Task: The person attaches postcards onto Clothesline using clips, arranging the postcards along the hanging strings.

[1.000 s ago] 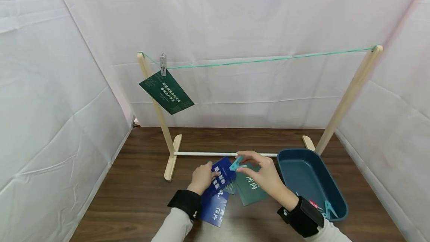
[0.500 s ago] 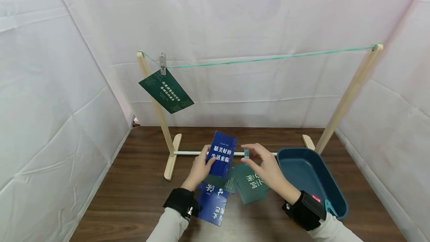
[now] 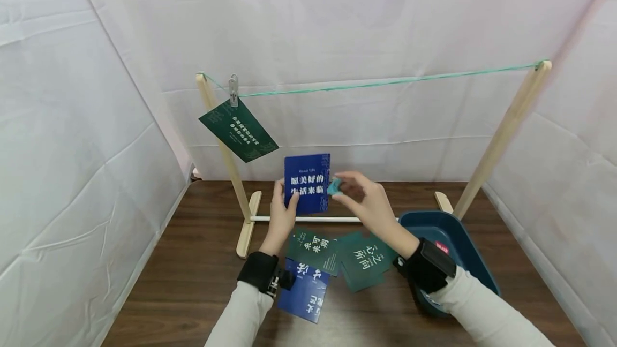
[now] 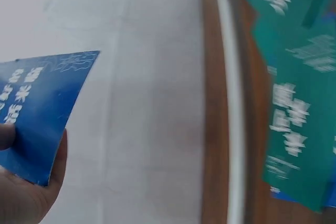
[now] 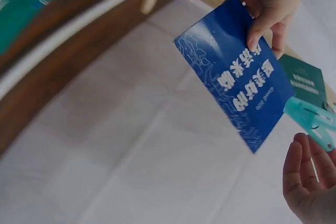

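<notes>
A blue card (image 3: 308,175) with white lettering stands raised above the table, and my left hand (image 3: 281,213) pinches its lower left side between thumb and fingers. In the left wrist view the thumb lies over the front of the blue card (image 4: 47,108). My right hand (image 3: 368,202) pinches a turquoise clothespin (image 3: 335,186) close to the card's right edge. The right wrist view shows the clothespin (image 5: 312,119) by one corner of the card; whether they touch I cannot tell. Above, a grey clothespin (image 3: 233,91) holds a dark green card (image 3: 240,131) on the green string (image 3: 328,89).
The string spans two wooden posts (image 3: 501,138), joined low down by a white rod (image 3: 332,219). Green cards (image 3: 313,248) and a blue card (image 3: 303,293) lie overlapping on the wooden table (image 3: 193,283). A dark blue tray (image 3: 472,245) sits at the right, partly behind my forearm.
My left hand has lifted the blue card off the pile and turned it upright. My right hand has moved up and left with the turquoise clothespin, closer to the card.
</notes>
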Demonstrator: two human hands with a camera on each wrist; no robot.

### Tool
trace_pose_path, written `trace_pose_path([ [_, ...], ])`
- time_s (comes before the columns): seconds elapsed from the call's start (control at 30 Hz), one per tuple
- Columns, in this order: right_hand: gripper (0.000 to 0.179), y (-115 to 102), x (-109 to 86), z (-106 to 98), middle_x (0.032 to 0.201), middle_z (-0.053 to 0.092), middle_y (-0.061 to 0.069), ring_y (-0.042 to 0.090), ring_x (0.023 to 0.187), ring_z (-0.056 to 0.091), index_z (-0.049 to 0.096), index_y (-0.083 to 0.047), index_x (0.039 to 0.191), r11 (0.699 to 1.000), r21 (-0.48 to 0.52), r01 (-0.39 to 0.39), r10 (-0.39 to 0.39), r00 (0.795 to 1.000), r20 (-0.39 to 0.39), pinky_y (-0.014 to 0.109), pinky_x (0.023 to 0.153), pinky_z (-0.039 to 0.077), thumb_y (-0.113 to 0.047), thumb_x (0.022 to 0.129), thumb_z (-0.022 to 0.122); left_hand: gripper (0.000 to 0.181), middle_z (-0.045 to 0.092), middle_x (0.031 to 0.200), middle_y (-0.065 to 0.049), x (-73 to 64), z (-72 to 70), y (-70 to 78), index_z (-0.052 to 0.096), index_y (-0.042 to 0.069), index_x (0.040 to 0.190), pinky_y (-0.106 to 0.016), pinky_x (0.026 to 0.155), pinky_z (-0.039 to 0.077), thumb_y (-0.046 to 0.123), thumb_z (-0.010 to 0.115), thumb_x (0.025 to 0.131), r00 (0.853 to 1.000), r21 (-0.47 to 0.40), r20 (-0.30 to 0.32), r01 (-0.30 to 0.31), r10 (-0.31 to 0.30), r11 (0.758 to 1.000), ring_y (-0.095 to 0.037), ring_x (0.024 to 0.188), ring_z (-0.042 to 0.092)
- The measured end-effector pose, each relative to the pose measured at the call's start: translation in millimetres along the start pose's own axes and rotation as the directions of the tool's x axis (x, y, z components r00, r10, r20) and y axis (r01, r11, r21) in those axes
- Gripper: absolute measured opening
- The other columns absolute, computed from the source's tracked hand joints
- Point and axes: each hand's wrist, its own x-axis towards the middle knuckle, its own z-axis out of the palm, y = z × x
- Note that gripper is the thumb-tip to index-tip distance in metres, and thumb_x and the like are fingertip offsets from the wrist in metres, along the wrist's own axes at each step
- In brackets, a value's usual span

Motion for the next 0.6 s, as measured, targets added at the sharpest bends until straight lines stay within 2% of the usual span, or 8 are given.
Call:
trace_pose_path([
  [0.13,0.036,-15,39.9,-4,0.088,0.069,0.015,0.023,0.076,0.064,0.061,0.003,0.112,0.995,0.042,0.086,-0.083,0.994,-0.070,0.024,0.070,0.053,-0.001,0.078,0.074,0.031,0.054,0.120,-0.027,15.2,-5.7,18.4,0.033,0.000,0.129,-0.040,0.082,0.051,0.009,0.042,0.101,0.995,-0.113,-0.091,-0.053,0.043,0.992,-0.039,0.104,0.059],
  [0.27,0.030,-36,80.7,-6,0.088,0.068,0.018,0.024,0.074,0.062,0.062,0.006,0.105,0.991,0.055,0.122,-0.114,0.984,-0.139,0.020,0.071,0.049,-0.001,0.078,0.073,0.032,0.053,0.126,-0.021,28.0,-12.9,34.9,0.031,0.005,0.131,-0.029,0.082,0.050,0.010,0.040,0.101,0.981,-0.234,-0.189,-0.079,0.034,0.969,-0.030,0.106,0.059],
  [0.4,0.023,-58,116.3,-4,0.090,0.069,0.019,0.025,0.075,0.063,0.063,0.006,0.099,0.988,0.046,0.150,-0.139,0.971,-0.193,0.022,0.072,0.048,-0.004,0.081,0.071,0.030,0.053,0.129,-0.020,39.1,-15.6,45.4,0.030,0.009,0.130,-0.032,0.088,0.051,0.010,0.040,0.101,0.965,-0.312,-0.261,-0.080,-0.004,0.947,-0.029,0.113,0.059],
  [0.6,0.014,-76,157.1,7,0.088,0.070,0.018,0.026,0.078,0.064,0.064,0.006,0.087,0.982,0.030,0.187,-0.174,0.955,-0.240,0.025,0.074,0.049,-0.007,0.084,0.068,0.031,0.053,0.130,-0.018,47.6,-13.4,51.1,0.028,0.011,0.130,-0.040,0.093,0.049,0.010,0.039,0.101,0.953,-0.346,-0.298,-0.052,-0.057,0.937,-0.031,0.116,0.057],
])
